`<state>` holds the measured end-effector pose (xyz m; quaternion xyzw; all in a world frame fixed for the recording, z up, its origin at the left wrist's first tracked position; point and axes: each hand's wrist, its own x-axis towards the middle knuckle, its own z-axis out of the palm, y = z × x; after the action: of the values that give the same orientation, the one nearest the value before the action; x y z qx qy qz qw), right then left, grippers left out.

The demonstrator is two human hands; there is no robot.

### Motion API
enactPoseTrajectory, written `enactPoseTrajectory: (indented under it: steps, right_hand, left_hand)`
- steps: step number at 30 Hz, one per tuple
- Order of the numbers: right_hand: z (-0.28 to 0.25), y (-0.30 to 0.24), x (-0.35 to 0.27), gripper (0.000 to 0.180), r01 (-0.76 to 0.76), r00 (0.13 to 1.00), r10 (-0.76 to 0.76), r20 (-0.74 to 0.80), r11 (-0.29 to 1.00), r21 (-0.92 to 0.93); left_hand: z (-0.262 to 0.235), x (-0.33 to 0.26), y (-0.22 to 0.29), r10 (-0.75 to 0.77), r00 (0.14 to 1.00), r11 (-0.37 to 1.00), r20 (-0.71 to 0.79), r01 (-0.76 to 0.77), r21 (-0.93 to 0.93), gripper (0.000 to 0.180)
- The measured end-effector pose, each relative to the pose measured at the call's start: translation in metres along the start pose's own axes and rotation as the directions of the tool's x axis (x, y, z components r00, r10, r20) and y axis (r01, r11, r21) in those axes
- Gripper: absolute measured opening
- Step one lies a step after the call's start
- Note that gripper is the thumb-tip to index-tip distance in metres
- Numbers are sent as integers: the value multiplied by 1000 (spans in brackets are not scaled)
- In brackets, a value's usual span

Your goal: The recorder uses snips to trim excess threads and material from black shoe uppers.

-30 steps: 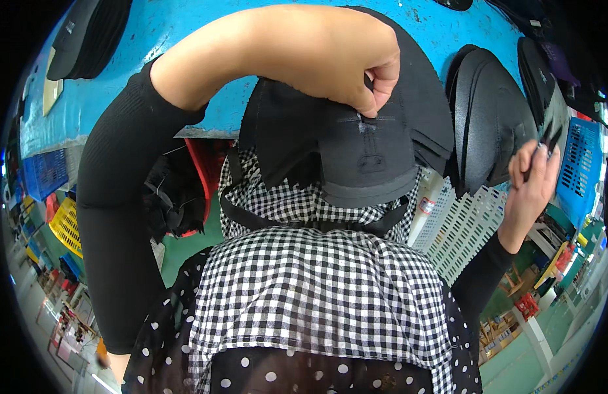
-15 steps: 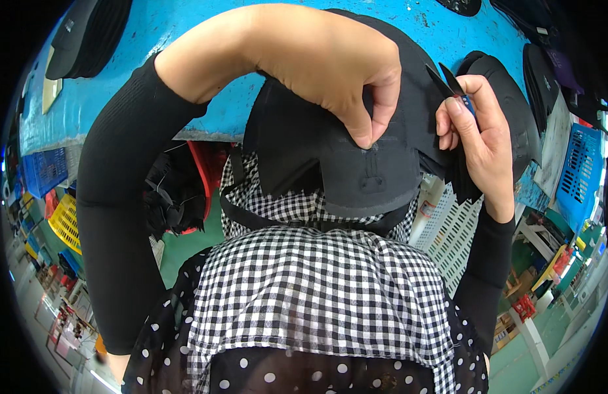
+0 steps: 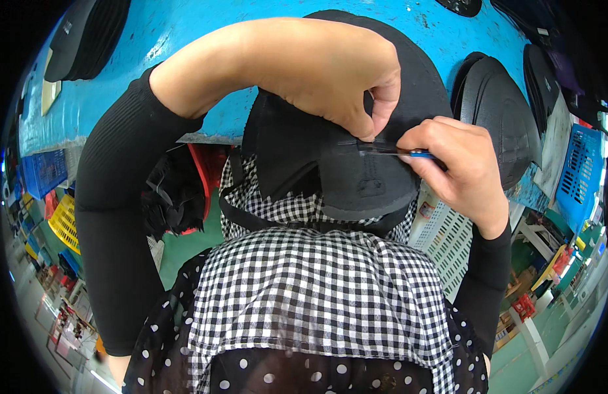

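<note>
The left hand arches over a black fabric panel, thumb and fingertip pinched together on it at a short straight seam; whether a fold or a loose thread lies between them is too small to tell. The right hand is curled round blue-handled thread snips, their slim metal blades lying flat just beside that pinch. The panel is matt and rounded, with a tongue-shaped lower end and a small stitched outline; it spans from the blue tabletop over the person's lap. Its tongue overlaps a black-and-white checked cotton apron. Ribbed black sleeves cover the forearms. Right of the panel stands a stack of smooth, curved black pieces. Beneath the table, ragged black scraps fill a red plastic container, and a pale perforated plastic basket sits below the right hand.
</note>
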<state>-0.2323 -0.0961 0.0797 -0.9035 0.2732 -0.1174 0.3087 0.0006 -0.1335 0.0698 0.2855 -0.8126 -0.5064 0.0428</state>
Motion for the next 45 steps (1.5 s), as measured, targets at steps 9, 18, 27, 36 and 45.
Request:
enactPoseTrajectory:
  steps: [9, 18, 27, 36, 45]
  right_hand:
    - [2, 1, 2, 17, 16, 1000, -16, -7, 998, -66]
    - [-7, 11, 6, 17, -21, 1000, 21, 2, 999, 26]
    - [-3, 6, 20, 16, -75, 997, 66, -47, 969, -236]
    - [-3, 14, 32, 24, -154, 988, 150, -33, 977, -147]
    - [-6, -22, 27, 20, -50, 996, 34, -84, 978, -202]
  left_hand:
    - [0, 2, 0, 22, 1000, 1000, -1, -22, -21, 9]
    - [-18, -6, 9, 23, 991, 931, -135, 28, 364, 14]
    - [-39, -14, 19, 21, 999, 978, 24, -25, 206, 19]
    - [-39, -4, 10, -131, 986, 975, 106, 109, 195, 17]
    - [-12, -12, -35, 148, 958, 988, -245, -151, 6, 12]
